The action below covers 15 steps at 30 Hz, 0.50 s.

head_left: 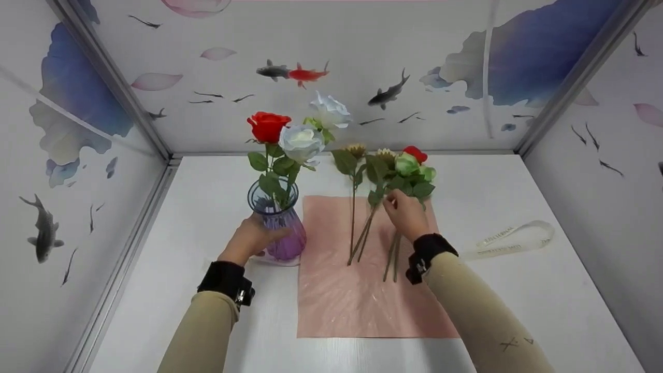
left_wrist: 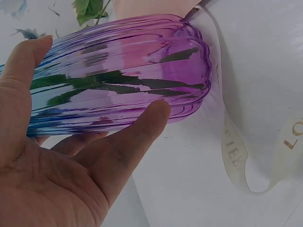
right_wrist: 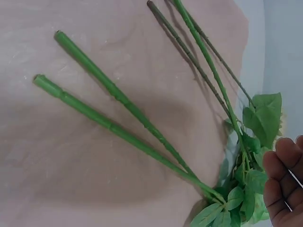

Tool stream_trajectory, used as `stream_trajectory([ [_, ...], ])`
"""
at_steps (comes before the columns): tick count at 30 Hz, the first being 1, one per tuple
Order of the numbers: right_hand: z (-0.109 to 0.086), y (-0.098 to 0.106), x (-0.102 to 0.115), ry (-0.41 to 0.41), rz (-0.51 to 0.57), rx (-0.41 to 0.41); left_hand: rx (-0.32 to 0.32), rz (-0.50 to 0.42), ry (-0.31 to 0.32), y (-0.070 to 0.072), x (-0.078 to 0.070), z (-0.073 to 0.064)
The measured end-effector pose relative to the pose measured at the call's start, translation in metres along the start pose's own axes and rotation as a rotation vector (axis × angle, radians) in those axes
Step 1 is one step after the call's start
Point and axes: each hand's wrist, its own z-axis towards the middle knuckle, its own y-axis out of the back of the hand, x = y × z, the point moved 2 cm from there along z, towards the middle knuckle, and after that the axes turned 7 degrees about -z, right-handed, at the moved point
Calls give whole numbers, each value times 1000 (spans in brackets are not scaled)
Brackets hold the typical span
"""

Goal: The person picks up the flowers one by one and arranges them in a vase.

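Observation:
My left hand (head_left: 254, 237) grips a ribbed glass vase (head_left: 285, 241), blue at the top and purple below; the left wrist view shows the thumb and fingers around the vase (left_wrist: 187, 71). In it stand a red rose (head_left: 268, 127) and two pale blue-white roses (head_left: 301, 144). My right hand (head_left: 408, 215) is at the leaves of the loose flowers, its fingers (right_wrist: 277, 165) bent beside the foliage (right_wrist: 251, 184) with no stem visible between them. Green flower heads (head_left: 406, 165), a red bloom (head_left: 415, 154) and yellowish sunflowers (head_left: 386, 154) lie there, their stems (right_wrist: 118, 97) pointing toward me.
Pink wrapping paper (head_left: 352, 305) lies under the stems on a white table (head_left: 207, 181). A printed cream ribbon (head_left: 518, 243) is on the right; the left wrist view shows printed ribbon (left_wrist: 234, 161) by the vase's base. Painted panels (head_left: 445, 31) enclose the back and sides.

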Motion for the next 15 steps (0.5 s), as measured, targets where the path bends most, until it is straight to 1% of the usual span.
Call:
stream_trajectory([
  [2,-1,0,-5,-8,-17,16,-1,1,-4,0,0,0],
  [6,-5,-1,-17,8,-80,19,6,-9,0,0,1,1],
  [9,-8,-2,-24,5,-115,29,8,-19,6,0,2,1],
  [12,-12,-3,-30,-14,-126,51,5,-16,10,0,1,0],
  [15,-15,-5,-36,-16,-153,63,8,-15,12,0,0,-1],
])
